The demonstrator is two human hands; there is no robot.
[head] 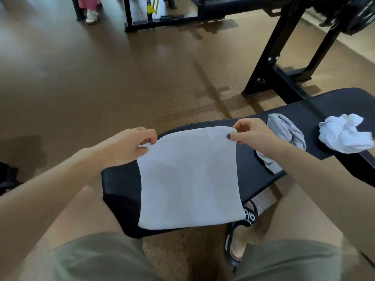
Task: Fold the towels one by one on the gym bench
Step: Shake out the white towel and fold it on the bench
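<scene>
Over bench (253,169): both hands pinch white towel (188,179) top corners.

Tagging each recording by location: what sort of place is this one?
Most likely a gym. A black padded bench fills the foreground, black steel equipment frames stand on a brown rubbery floor, and crumpled towels wait on the bench while both hands hold a white towel by its corners.

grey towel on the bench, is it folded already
No, the grey towel lies crumpled on the bench, beside the right hand.
</scene>
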